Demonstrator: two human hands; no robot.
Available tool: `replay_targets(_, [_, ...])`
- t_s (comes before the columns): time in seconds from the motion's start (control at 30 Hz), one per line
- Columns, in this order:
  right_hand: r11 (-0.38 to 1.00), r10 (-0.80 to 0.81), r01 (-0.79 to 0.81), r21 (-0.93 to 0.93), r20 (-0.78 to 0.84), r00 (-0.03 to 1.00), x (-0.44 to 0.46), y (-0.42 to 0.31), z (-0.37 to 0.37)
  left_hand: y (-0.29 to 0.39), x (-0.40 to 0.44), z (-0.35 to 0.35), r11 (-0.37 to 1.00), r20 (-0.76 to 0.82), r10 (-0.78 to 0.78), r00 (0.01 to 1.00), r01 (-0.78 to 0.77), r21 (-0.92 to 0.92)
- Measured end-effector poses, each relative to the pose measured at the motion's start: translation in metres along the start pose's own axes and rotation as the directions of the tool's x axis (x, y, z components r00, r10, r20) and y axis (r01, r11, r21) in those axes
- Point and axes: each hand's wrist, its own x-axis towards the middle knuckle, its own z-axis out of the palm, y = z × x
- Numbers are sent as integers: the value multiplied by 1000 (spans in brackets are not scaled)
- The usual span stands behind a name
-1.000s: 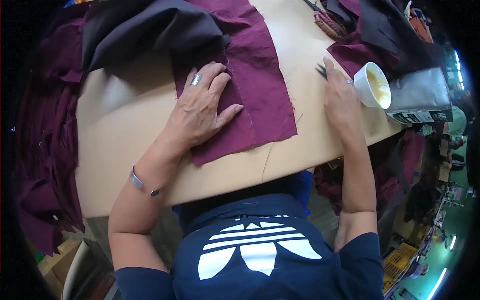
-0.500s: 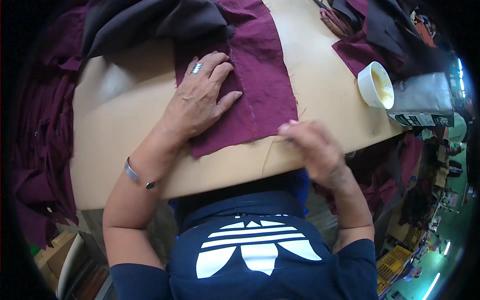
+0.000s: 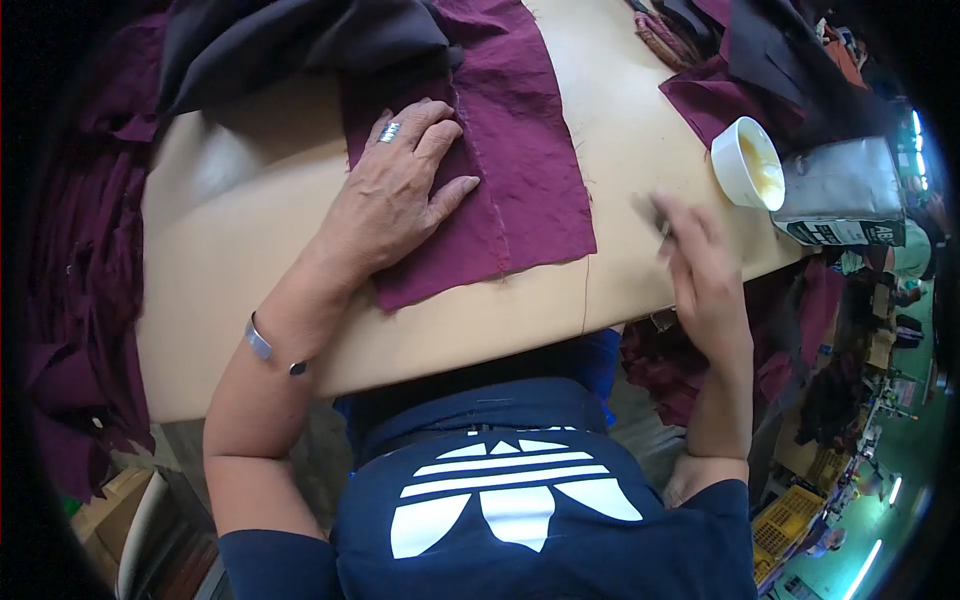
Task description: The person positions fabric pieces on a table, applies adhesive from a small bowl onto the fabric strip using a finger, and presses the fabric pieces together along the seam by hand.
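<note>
My left hand (image 3: 395, 190) lies flat on a piece of maroon fabric (image 3: 540, 190), fingers stretched out and pressing it to the table. A seam with frayed threads runs down the fabric beside my thumb. To the right of the fabric, my right hand (image 3: 700, 255) is raised over the table, its fingers drawn together and smeared by motion. Something small and dark shows at its fingertips, too blurred to name. A loose thread (image 3: 586, 290) hangs from the fabric's lower right corner toward the table edge.
A white cup (image 3: 735, 165) with a yellowish paste stands at the right beside a silver carton (image 3: 845, 190). Dark cloth (image 3: 310, 45) lies at the back. Stacked maroon pieces (image 3: 90, 250) hang along the left edge. More dark and maroon cloth (image 3: 770, 60) lies at the back right.
My right hand has moved away from the fabric's lower right corner, rightward and slightly up. The left hand stays on the fabric.
</note>
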Motion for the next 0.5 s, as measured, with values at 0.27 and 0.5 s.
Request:
replay_targets(0.27, [881,-279,123,-456,-292,915,46,43,38,0,0,-1,1000,6,-11,1000,11,19])
replay_targets(0.5, [980,21,-8,198,-62,998,54,-22,71,1,0,-1,1000,-10,11,1000,-10,29])
